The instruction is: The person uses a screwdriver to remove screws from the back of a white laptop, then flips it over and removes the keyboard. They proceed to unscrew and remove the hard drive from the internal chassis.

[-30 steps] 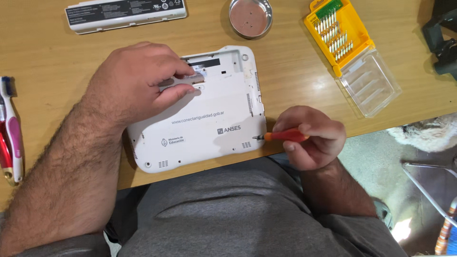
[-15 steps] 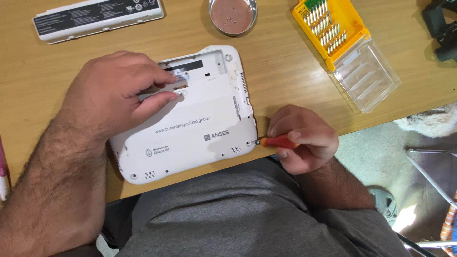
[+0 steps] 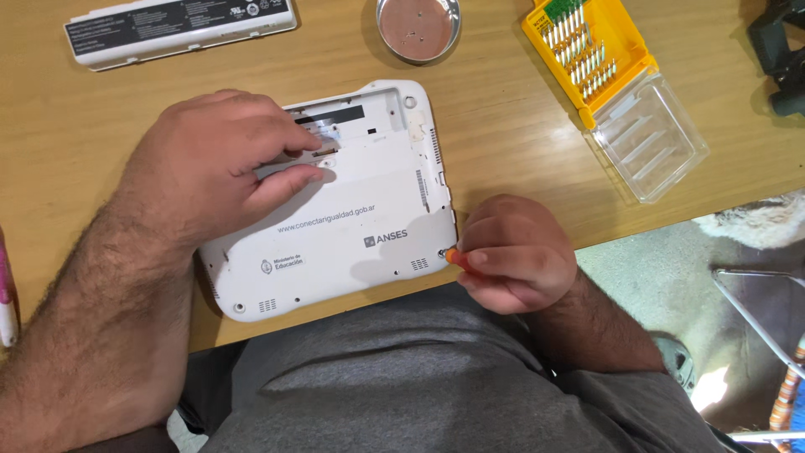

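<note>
Since half a second ago your view has slid a little, so the white laptop underside sits nearer the middle, while your hands keep their places on it. Your light wooden table [image 3: 503, 151] carries everything. On it, at the near edge, lies the small white plastic laptop [image 3: 352, 243], turned bottom up, its open battery bay facing away from you. Your left hand [image 3: 214, 164] presses flat on the far left part of the case, fingers spread over the bay, clamped on nothing. Your right hand [image 3: 516, 252] sits just beside the near right corner, closed around an orange-handled screwdriver [image 3: 454, 257] whose tip meets the corner screw. Well apart, at the far left, lies a long white battery pack with a black label [image 3: 180, 29]. Far right stands a yellow bit case with a clear lid [image 3: 616, 92] folded open. Between them rests a small round metal dish [image 3: 418, 27] with tiny screws.
</note>
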